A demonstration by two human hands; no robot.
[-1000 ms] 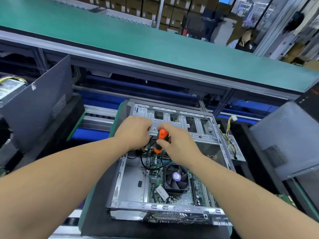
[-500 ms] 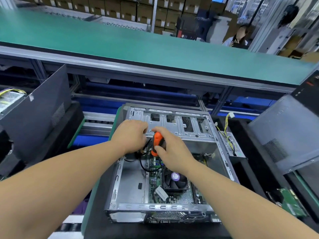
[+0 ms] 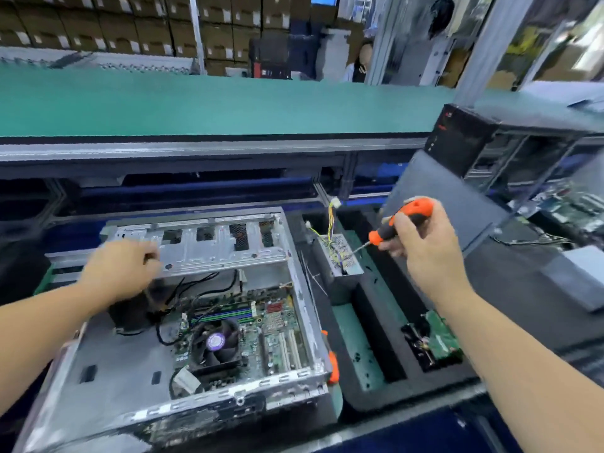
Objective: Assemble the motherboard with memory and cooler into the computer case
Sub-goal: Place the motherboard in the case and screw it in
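Note:
The open metal computer case (image 3: 101,364) lies flat at lower left. Inside it sits the motherboard (image 3: 277,325), with a black cooler fan (image 3: 215,342) and memory sticks (image 3: 225,313) on it. My left hand (image 3: 121,271) grips the front lip of the case's drive cage (image 3: 222,250) with curled fingers, above loose black cables. My right hand (image 3: 425,246) is raised to the right of the case and holds an orange-and-black screwdriver (image 3: 405,219). Its tip points down-left toward a power supply (image 3: 343,256) with coloured wires.
A black foam tray (image 3: 382,328) right of the case holds the power supply and a green circuit board (image 3: 443,336). A grey side panel (image 3: 438,194) leans at the right, behind my right hand. A green conveyor belt (image 3: 212,103) runs across the back.
My right hand has lifted the screwdriver out of the case and swung it right, over the foam tray. The left hand stays at the drive cage. The view has shifted right.

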